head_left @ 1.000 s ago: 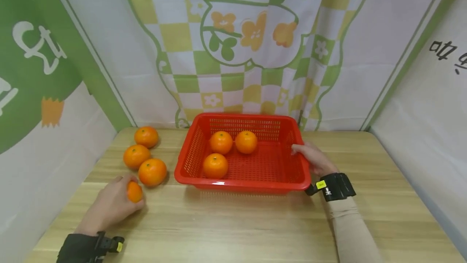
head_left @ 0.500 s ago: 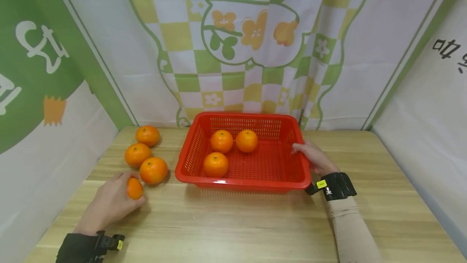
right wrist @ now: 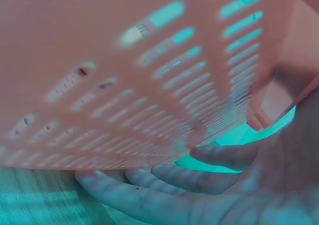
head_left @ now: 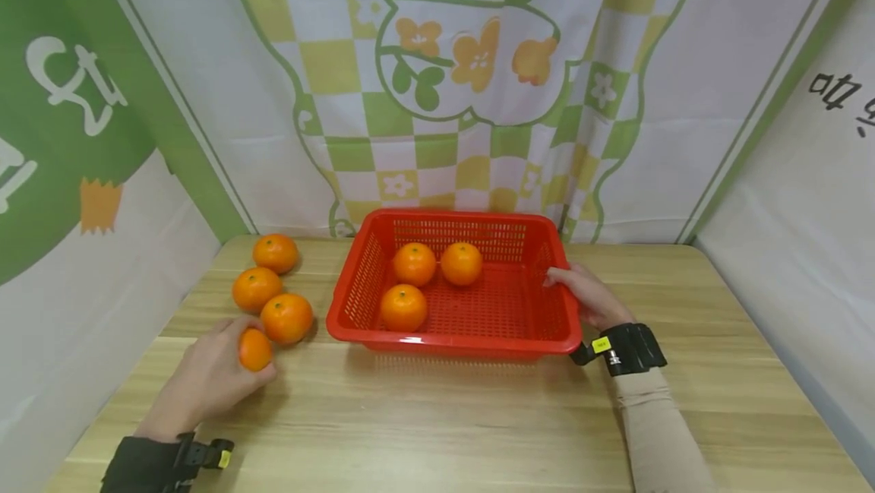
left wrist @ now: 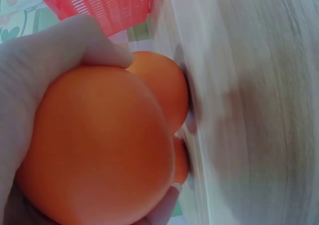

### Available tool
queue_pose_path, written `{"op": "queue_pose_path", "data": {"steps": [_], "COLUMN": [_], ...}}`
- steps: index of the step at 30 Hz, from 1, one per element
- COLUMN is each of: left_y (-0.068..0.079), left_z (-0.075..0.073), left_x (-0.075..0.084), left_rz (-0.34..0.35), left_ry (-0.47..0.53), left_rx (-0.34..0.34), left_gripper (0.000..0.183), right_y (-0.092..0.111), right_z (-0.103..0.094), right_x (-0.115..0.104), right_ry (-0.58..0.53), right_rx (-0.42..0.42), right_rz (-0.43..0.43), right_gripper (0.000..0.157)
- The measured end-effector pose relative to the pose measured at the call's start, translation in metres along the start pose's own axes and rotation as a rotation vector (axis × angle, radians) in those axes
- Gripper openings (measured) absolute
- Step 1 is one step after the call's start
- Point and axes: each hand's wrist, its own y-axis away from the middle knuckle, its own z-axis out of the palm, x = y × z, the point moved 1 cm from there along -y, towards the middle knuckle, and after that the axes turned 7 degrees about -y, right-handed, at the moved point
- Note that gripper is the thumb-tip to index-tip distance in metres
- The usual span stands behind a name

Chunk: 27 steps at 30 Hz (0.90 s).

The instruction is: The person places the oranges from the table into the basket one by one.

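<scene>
My left hand (head_left: 215,371) grips a tangerine (head_left: 255,349) at the left of the table, with thumb and fingers around its sides. In the left wrist view this tangerine (left wrist: 99,145) fills much of the picture, and other tangerines show behind it. Just beyond it lies a loose tangerine (head_left: 287,318). At the middle back stands a red plastic basket (head_left: 451,342) with three tangerines inside, towards its left and back. My right hand (head_left: 591,295) holds the basket's right side, thumb over the rim. Its fingers (right wrist: 144,200) reach along the slotted outer wall in the right wrist view.
Two more tangerines, one nearer (head_left: 257,289) and one farther back (head_left: 276,253), lie left of the basket. The wooden table (head_left: 437,425) meets a patterned curtain (head_left: 472,98) at the back. Fabric walls stand on both sides.
My left hand has shifted slightly to the right and away from me with the tangerine, closer to the loose one. The right hand and the basket stay in place.
</scene>
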Motion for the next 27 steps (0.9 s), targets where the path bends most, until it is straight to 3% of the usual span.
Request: {"op": "queue_pose_path", "data": {"steps": [12, 19, 27], "left_y": [-0.004, -0.012, -0.018], "left_z": [-0.014, -0.020, -0.024], "left_x": [0.013, 0.023, 0.032], "left_rz": [0.087, 0.198, 0.255], "left_ry": [0.015, 0.077, 0.084], "left_rx": [0.079, 0.166, 0.221], "left_gripper": [0.055, 0.059, 0.060], "right_y": [-0.002, 0.000, 0.000], "right_z": [0.002, 0.001, 0.000], "right_x": [-0.002, 0.000, 0.001], "right_ry": [0.016, -0.007, -0.011], "right_rx": [-0.002, 0.023, -0.011], "right_rz": [0.005, 0.017, 0.021], "right_gripper": [0.028, 0.037, 0.046]}}
